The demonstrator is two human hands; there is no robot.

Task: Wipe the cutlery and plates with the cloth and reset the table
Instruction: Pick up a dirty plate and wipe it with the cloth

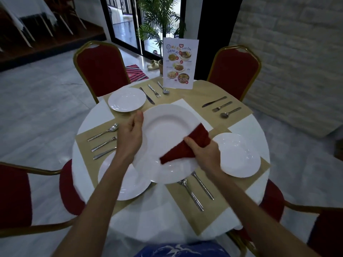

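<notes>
The plate (167,138), broad and white, is held up over the middle of the tabletop (89,115), tipped toward the person. The left hand (130,136) has its grip closed on the plate's left rim, thumb on top. The fingers beneath are hidden, so I'd guess they curl under the edge. The right hand (206,151) pinches the folded red cloth (187,145) and presses it against the right side of the plate's face. To wipe well, I'd sweep the cloth round the whole rim and centre, turning the plate with the left grip so no arc is missed. Three other plates lie around it: a far-left plate (127,99), a near-left plate (122,184) and a right-hand plate (239,154) just beside the right hand. The far-right cutlery (220,106) has no plate by it, so this one probably belongs there.
</notes>
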